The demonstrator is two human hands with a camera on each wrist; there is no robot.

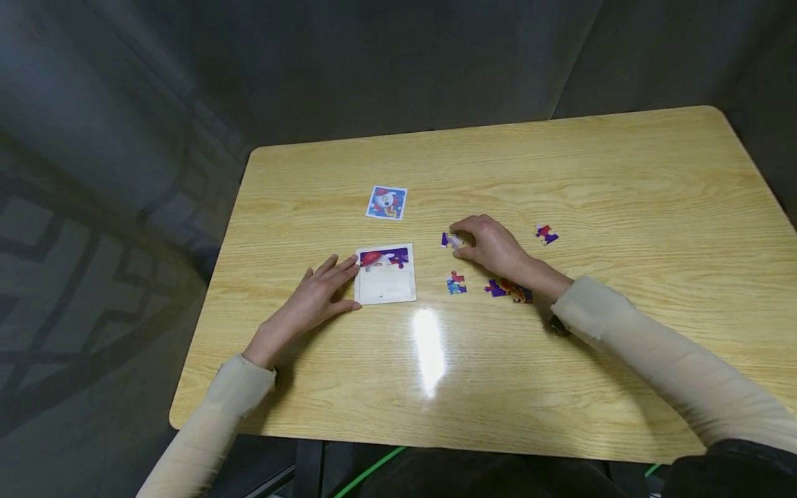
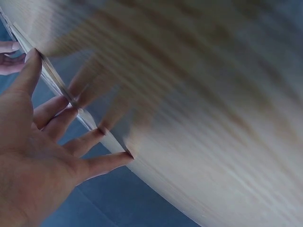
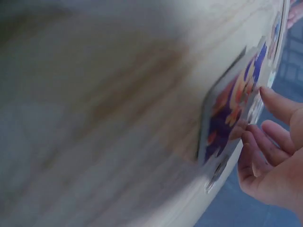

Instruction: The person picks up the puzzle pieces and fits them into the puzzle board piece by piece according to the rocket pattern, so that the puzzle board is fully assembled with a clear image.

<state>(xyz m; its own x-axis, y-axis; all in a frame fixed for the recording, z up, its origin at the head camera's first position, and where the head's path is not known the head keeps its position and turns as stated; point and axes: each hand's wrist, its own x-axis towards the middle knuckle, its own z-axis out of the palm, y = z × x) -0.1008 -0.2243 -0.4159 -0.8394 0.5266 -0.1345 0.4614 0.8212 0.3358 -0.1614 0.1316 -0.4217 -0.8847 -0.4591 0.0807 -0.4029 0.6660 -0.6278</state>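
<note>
A white square puzzle tray [image 1: 387, 287] lies on the table, with joined purple, red and white pieces [image 1: 376, 259] along its upper part. My left hand [image 1: 316, 295] rests at the tray's left edge, its fingers spread and fairly straight; in the left wrist view the fingertips touch that edge. To the right of the tray, my right hand [image 1: 495, 247] has thumb and fingertips around a purple and white puzzle piece [image 1: 452, 240], which they partly cover. Nearer me lie a red and blue piece [image 1: 456, 283] and a purple and orange cluster [image 1: 498, 288], partly under the right wrist.
Beyond the tray lies a small square picture card [image 1: 387, 203] with a white character on blue. Another red and purple piece [image 1: 546, 234] sits right of my right hand. The wooden table [image 1: 623, 180] has a bright glare spot in front of the tray. Dark curtains hang behind.
</note>
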